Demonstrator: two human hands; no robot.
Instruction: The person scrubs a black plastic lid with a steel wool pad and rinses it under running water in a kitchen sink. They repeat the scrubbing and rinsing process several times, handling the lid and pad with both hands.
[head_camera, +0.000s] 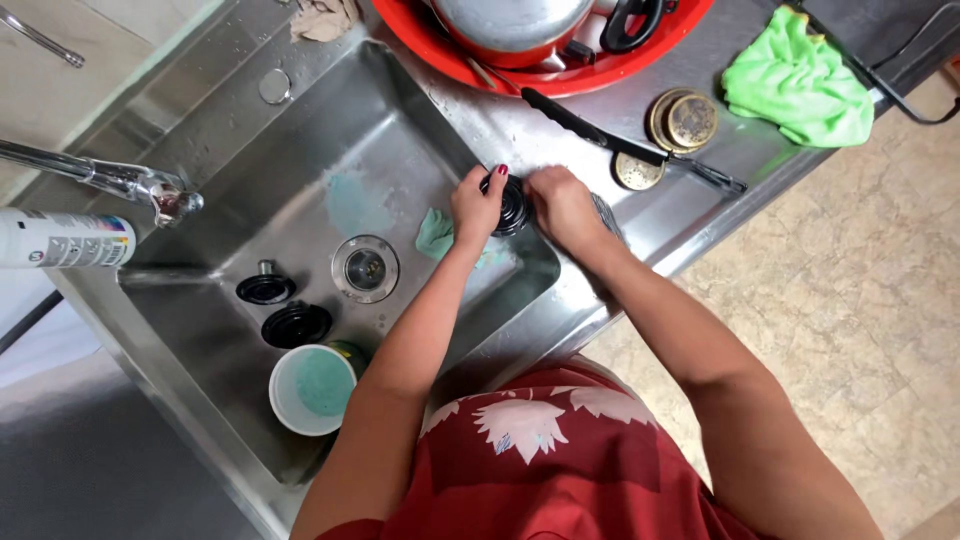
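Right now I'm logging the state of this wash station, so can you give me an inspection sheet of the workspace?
Surface: steel sink, wet, with a soapy green patch; steel counter wet.
Job's things: black ribbed burner part at the sink's edge; green cloth under the left hand.
Clutter: two black burner parts, cup of green liquid, drain strainer, knife, brass burner caps, green rag, red basin holding a steel pot, bottle.
Grips: left hand and right hand both hold the burner part.
Cables: black cord.
Surroundings: tap, tiled floor.
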